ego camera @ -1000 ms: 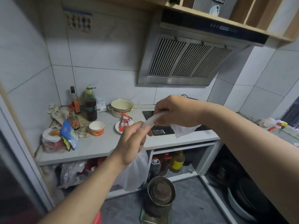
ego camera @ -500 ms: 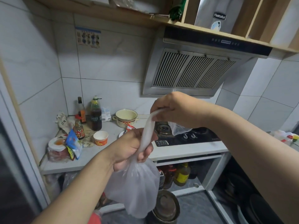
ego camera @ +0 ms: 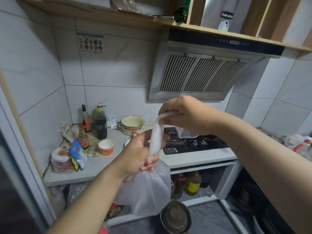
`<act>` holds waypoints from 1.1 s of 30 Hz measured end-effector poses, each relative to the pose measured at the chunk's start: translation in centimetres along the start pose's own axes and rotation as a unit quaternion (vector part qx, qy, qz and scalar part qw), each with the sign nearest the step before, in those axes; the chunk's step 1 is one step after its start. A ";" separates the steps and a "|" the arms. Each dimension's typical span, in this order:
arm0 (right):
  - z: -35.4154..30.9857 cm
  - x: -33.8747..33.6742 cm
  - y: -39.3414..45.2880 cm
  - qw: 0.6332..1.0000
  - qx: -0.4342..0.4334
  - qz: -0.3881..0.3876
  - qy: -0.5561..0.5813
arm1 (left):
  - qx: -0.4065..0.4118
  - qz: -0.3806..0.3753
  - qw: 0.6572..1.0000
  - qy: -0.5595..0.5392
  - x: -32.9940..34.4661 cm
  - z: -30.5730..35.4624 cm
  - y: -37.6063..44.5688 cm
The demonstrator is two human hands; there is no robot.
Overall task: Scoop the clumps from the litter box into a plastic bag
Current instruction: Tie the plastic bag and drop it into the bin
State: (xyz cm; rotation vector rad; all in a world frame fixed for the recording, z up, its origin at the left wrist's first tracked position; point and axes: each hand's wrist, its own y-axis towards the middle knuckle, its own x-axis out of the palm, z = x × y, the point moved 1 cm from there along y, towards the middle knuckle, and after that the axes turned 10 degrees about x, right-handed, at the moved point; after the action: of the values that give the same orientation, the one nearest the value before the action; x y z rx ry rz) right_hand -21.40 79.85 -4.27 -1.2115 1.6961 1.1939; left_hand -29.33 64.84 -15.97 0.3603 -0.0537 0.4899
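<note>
A translucent white plastic bag (ego camera: 148, 191) hangs in front of me over the kitchen floor. My left hand (ego camera: 140, 152) grips its twisted neck just above the bulging body. My right hand (ego camera: 182, 115) holds the top end of the neck higher up, fingers curled round it, and a loose flap of plastic hangs below that hand. The stretch of bag between the two hands is drawn into a tight rope. No litter box or scoop is in view.
A white counter (ego camera: 104, 166) holds bottles, a paper cup (ego camera: 106, 146), snack packets and an enamel pot (ego camera: 132, 123). A black gas hob (ego camera: 194, 144) sits under a steel range hood (ego camera: 195, 75). A metal pot (ego camera: 175, 217) stands on the floor below the bag.
Both hands have lifted the bag and drawn its neck taut. The left hand now grips lower on the neck, with the bag's body hanging in full view below it.
</note>
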 end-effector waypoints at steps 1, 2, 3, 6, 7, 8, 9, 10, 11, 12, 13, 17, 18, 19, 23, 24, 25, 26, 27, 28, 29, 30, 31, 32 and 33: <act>0.1 0.2 -0.1 1.000 -0.002 0.003 0.010 | 0.010 -0.001 1.000 0.000 0.4 0.5 -0.1; 0.1 0.4 -0.1 1.000 -0.004 0.007 0.022 | 0.018 0.006 1.000 -0.001 0.8 0.9 -0.2; 0.1 0.5 -0.2 0.999 -0.004 0.011 0.033 | 0.025 0.015 1.000 -0.002 1.0 1.2 -0.3; 0.2 0.5 -0.3 0.998 0.002 0.019 0.061 | 0.056 0.043 0.997 -0.005 1.0 1.4 -0.3; 0.3 0.4 -0.4 0.997 0.005 0.019 0.073 | 0.069 0.057 0.996 -0.006 0.8 1.4 -0.4; 0.4 0.4 -0.5 0.996 0.009 0.018 0.085 | 0.084 0.074 0.994 -0.007 0.8 1.5 -0.5; 0.6 0.5 -0.5 0.995 0.015 0.013 0.098 | 0.102 0.096 0.990 -0.010 0.8 1.5 -0.5; 0.7 0.6 -0.6 0.994 0.023 0.005 0.111 | 0.121 0.119 0.985 -0.021 0.9 1.6 -0.6; 0.8 0.8 -0.7 0.992 0.032 -0.007 0.123 | 0.140 0.137 0.980 -0.037 0.9 1.6 -0.6; 0.9 1.1 -0.9 0.990 0.041 -0.018 0.135 | 0.158 0.145 0.976 -0.046 0.9 1.6 -0.7; 1.0 1.4 -1.0 0.988 0.050 -0.026 0.142 | 0.177 0.139 0.974 -0.039 1.0 1.7 -0.7; 1.1 2.7 -1.6 0.987 0.074 -0.028 0.139 | 0.226 0.124 0.965 0.045 1.7 1.3 -0.3; 1.1 2.9 -1.8 0.986 0.083 -0.030 0.139 | 0.207 0.143 0.967 0.034 1.8 1.3 -0.1; 1.0 3.0 -2.0 0.986 0.093 -0.033 0.136 | 0.182 0.161 0.970 0.013 1.8 1.5 0.0; 0.5 3.4 -3.1 0.981 0.107 -0.052 0.152 | 0.123 0.212 0.967 -0.065 1.0 1.2 1.1; 0.3 3.5 -3.4 0.982 0.104 -0.049 0.152 | 0.120 0.218 0.966 -0.072 1.1 1.2 1.3; 0.0 3.6 -3.7 0.982 0.101 -0.042 0.151 | 0.122 0.224 0.964 -0.075 1.3 1.0 1.4; -0.2 3.7 -4.0 0.983 0.099 -0.034 0.153 | 0.130 0.229 0.961 -0.080 1.5 0.8 1.4; -0.5 3.8 -4.2 0.983 0.098 -0.027 0.155 | 0.141 0.234 0.959 -0.074 1.7 0.7 1.5; -0.8 3.8 -4.4 0.984 0.093 -0.019 0.151 | 0.150 0.235 0.958 -0.057 1.9 0.6 1.5; -1.0 3.8 -4.6 0.986 0.084 -0.007 0.140 | 0.158 0.234 0.959 -0.037 2.0 0.6 1.4; -1.0 3.8 -4.8 0.989 0.076 0.008 0.129 | 0.161 0.233 0.959 -0.023 2.1 0.6 1.4; -0.9 3.8 -4.9 0.990 0.073 0.026 0.122 | 0.157 0.233 0.959 -0.022 2.2 0.5 1.5; -0.8 3.8 -5.0 0.989 0.071 0.043 0.119 | 0.147 0.232 0.961 -0.033 2.2 0.4 1.6; -0.6 3.8 -5.1 0.989 0.070 0.057 0.120 | 0.134 0.228 0.963 -0.050 2.4 0.5 1.7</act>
State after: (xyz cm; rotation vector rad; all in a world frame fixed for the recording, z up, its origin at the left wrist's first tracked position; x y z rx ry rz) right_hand -17.72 77.53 -8.92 -1.2249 2.0152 1.0071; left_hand -28.02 67.09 -14.59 0.6439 -0.1711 0.9397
